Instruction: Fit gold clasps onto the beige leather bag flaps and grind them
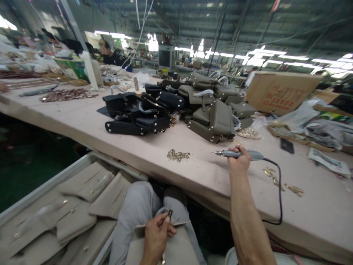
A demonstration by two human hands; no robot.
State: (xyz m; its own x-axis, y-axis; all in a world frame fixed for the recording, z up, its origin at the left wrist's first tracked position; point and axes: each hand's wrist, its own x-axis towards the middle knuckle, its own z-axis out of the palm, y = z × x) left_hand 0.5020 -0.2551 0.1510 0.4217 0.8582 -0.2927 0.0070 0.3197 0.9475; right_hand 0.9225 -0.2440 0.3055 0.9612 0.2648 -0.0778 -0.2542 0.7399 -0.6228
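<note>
My right hand (239,159) is wrapped round a grey electric screwdriver (255,155) over the table, its bit pointing left and its dark cord trailing from the right end. Down at my lap, my left hand (158,233) pinches a small metal plate (170,213) between thumb and fingers. Beneath that hand a beige handbag piece (178,248) rests across my legs. Between the hands, on the tabletop, lies a small heap of gold metal frames (178,155). More gold fittings (294,190) are scattered right of the screwdriver.
Black handbags (138,114) and olive handbags (212,117) are piled mid-table. A bin (91,156) of beige bag pieces stands at my left. A cardboard box (281,92), a phone (287,145) and plastic wrap lie to the right. A person (110,57) sits beyond the table.
</note>
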